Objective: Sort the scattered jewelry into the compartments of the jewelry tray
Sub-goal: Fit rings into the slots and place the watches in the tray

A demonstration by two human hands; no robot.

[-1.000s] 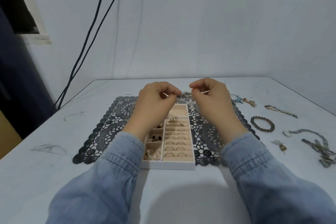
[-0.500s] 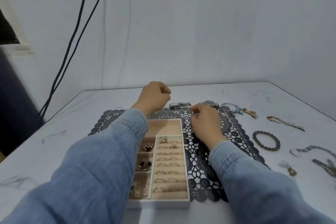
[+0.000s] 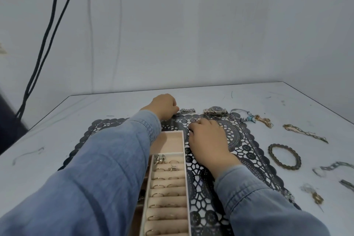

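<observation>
The beige jewelry tray (image 3: 187, 182) lies on a black lace mat (image 3: 241, 143). Its right column of ring rolls holds several thin rings and two ornate ones. The big top compartment is bare, and my left sleeve hides the left compartments. My left hand (image 3: 165, 106) reaches past the tray's far end, fingers curled, pinching the left end of a silver watch band (image 3: 187, 110). My right hand (image 3: 208, 140) rests on the mat just right of the tray with its fingers curled under. I see nothing in it.
A silver wristwatch (image 3: 215, 110), a bracelet with blue charms (image 3: 242, 116) and a gold chain (image 3: 264, 120) lie along the mat's far edge. On the table to the right are a chain bracelet (image 3: 304, 132), a beaded bangle (image 3: 284, 156), silver chains (image 3: 333, 166) and an earring (image 3: 317, 198).
Both hands parted from in front of me. The left one stretched forward to the watch band. The right one dropped onto the mat. The view dipped closer to the tray.
</observation>
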